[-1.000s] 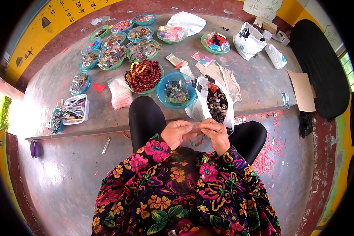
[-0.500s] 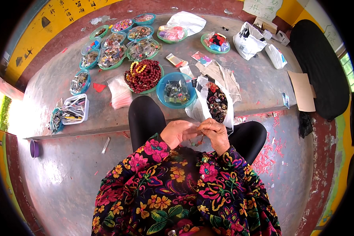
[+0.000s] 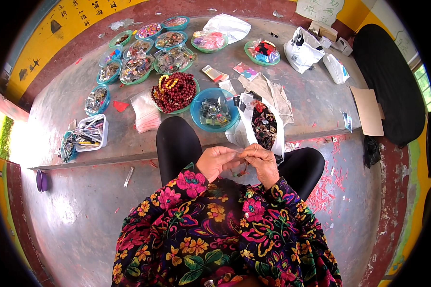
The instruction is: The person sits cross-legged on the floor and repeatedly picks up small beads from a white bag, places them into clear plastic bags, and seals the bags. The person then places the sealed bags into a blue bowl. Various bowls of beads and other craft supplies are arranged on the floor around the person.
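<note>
Above my lap, my left hand (image 3: 216,162) and my right hand (image 3: 262,164) meet with fingertips pinched close together. Between them is a thin clear strip or edge, perhaps plastic, too small to make out. Under my right fingers hangs a small dark and greenish item, mostly hidden by the hand. Just beyond my hands a white bag (image 3: 245,116) lies open, full of dark and red small trinkets (image 3: 264,125). Beside it, to the left, a blue bowl (image 3: 195,116) holds a clear packet (image 3: 214,111) of small dark pieces.
A bowl of dark red beads (image 3: 175,95) and a stack of clear plastic bags (image 3: 146,112) sit on the ledge. Farther back are several bowls of packed trinkets (image 3: 138,66). A white basket of pens (image 3: 103,138) stands left, a white plastic bag (image 3: 302,50) right. Red scraps (image 3: 328,179) litter the floor.
My left fingers have curled in, closing from a looser, flatter pose to a pinch near the right fingertips. The right hand has barely moved.
</note>
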The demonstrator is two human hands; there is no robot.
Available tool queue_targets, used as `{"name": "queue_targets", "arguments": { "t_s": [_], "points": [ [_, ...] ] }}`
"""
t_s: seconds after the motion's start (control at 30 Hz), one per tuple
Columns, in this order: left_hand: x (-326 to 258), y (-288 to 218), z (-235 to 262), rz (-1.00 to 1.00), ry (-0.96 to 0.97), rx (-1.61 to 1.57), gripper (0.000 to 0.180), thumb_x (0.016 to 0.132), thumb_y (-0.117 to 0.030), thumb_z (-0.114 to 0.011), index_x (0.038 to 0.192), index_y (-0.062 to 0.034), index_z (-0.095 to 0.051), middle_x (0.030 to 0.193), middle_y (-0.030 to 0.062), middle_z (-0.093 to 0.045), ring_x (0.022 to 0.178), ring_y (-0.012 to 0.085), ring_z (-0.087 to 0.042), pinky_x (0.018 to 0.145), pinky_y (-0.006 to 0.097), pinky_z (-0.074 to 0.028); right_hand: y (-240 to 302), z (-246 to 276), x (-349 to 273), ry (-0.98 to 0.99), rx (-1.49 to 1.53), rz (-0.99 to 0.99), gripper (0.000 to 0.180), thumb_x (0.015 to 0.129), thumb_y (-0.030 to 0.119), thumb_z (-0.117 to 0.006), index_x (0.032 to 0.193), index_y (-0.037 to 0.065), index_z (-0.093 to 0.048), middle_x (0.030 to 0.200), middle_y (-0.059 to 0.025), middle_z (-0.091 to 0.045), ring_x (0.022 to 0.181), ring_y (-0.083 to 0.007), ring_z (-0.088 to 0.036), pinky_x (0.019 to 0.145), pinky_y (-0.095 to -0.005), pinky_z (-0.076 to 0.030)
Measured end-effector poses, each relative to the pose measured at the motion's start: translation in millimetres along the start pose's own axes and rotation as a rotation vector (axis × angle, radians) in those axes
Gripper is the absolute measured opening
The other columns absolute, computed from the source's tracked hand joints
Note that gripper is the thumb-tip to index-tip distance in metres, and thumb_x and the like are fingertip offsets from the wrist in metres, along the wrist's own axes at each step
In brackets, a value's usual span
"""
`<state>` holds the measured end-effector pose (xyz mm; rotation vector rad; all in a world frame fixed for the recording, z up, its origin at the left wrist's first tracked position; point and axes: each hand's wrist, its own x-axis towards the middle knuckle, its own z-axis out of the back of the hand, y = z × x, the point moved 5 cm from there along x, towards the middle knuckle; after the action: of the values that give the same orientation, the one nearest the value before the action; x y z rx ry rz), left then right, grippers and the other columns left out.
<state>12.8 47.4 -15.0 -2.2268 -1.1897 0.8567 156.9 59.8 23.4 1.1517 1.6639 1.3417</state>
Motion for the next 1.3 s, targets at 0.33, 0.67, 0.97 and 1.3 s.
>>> {"name": "queue_targets", "arguments": {
  "t_s": [0.33, 0.67, 0.97, 1.3],
  "points": [
    [-1, -10, -1, -0.206, -0.144, 0.332, 0.022, 0.092, -0.007, -0.047, 0.104, 0.0089, -0.055, 0.100, 0.0135, -0.061, 0.090, 0.0182, -0.062, 0.080, 0.026, -0.051, -15, 12, 5, -0.153, 0.012, -0.088, 0.016, 0.084, 0.009, -0.061, 0.097, 0.000, -0.061, 0.078, 0.0012, -0.058, 0.067, -0.0055, -0.049, 0.060, -0.0186, -0.040],
    [-7, -14, -15, -0.215, -0.097, 0.432, 0.023, 0.093, -0.010, -0.045, 0.103, 0.0078, -0.056, 0.100, 0.0121, -0.061, 0.090, 0.0171, -0.062, 0.079, 0.025, -0.051, -19, 9, 5, -0.127, -0.043, -0.115, 0.009, 0.081, 0.007, -0.065, 0.081, -0.002, -0.062, 0.071, -0.0002, -0.059, 0.063, -0.0047, -0.049, 0.055, -0.0184, -0.038],
    [-4, -6, -9, -0.136, -0.072, 0.282, 0.022, 0.093, -0.009, -0.046, 0.105, 0.0075, -0.054, 0.101, 0.0133, -0.061, 0.095, 0.0195, -0.061, 0.081, 0.028, -0.050, -16, 7, -2, -0.176, 0.026, -0.156, 0.009, 0.082, 0.009, -0.063, 0.079, 0.001, -0.063, 0.066, 0.0026, -0.056, 0.061, -0.0046, -0.046, 0.057, -0.0189, -0.036],
    [-2, -10, -12, -0.087, -0.049, 0.401, 0.023, 0.085, -0.014, -0.060, 0.100, 0.0035, -0.058, 0.093, 0.0076, -0.062, 0.082, 0.0131, -0.061, 0.068, 0.026, -0.051, -14, 11, 2, -0.123, -0.279, 0.028, 0.009, 0.083, 0.006, -0.061, 0.078, -0.001, -0.062, 0.071, -0.0008, -0.059, 0.062, -0.0053, -0.049, 0.055, -0.0197, -0.039]
  ]
}}
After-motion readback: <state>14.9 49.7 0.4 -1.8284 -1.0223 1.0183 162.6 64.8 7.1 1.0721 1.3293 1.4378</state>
